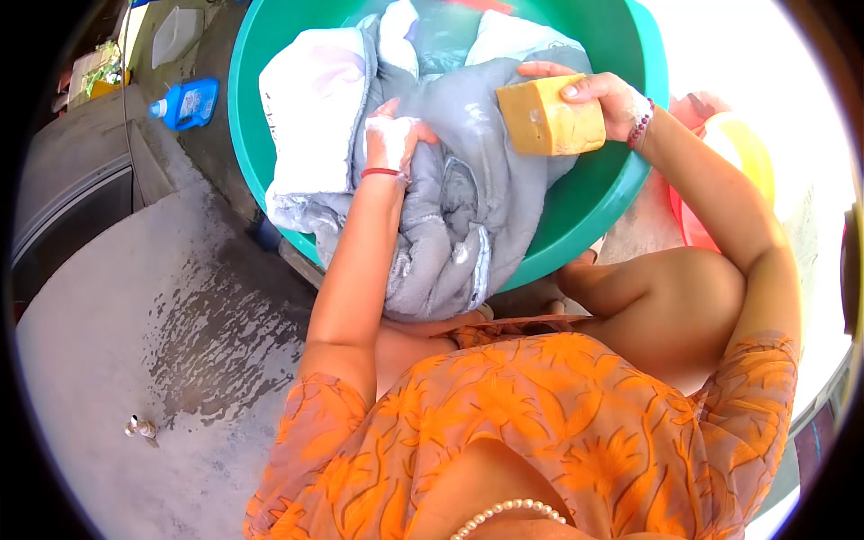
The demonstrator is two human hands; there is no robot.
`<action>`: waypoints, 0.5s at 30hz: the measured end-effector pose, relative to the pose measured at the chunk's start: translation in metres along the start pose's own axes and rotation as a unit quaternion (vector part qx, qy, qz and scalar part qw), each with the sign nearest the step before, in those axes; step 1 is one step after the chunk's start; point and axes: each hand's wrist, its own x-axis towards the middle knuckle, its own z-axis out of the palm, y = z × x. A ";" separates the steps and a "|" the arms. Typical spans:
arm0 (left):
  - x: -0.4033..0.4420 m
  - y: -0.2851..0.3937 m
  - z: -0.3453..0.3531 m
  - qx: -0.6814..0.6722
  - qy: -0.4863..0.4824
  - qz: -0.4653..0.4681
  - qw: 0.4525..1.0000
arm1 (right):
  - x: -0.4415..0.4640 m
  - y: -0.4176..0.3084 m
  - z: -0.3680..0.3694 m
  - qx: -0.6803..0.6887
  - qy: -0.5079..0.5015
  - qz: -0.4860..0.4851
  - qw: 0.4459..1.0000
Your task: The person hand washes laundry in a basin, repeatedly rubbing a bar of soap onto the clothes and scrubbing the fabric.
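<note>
A large yellow-brown bar of soap is gripped in my right hand, thumb over its top edge, above the grey cloth. My left hand, white with suds on its back, presses into a thick grey fleecy garment and grips it; some of its fingers are hidden in the folds. The garment shows a white lining on the left and hangs over the near rim of a green basin. Whitish soap smears and a zipper edge show on the grey cloth.
A blue detergent bottle lies left of the basin, with a translucent white container beyond it. Yellow and pink basins stand at the right. The concrete floor has a wet patch at the left.
</note>
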 end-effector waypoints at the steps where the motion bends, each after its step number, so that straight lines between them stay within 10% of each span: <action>1: -0.005 0.020 0.009 -0.016 0.005 0.002 1.000 | -0.004 -0.005 0.004 0.014 -0.006 -0.007 1.000; 9: -0.013 0.145 0.054 0.006 -0.228 0.139 0.964 | -0.060 -0.057 0.031 0.077 -0.090 -0.184 0.976; 15: 0.053 0.077 0.045 0.165 -0.031 0.239 0.956 | -0.063 -0.051 -0.001 0.028 0.009 -0.240 0.970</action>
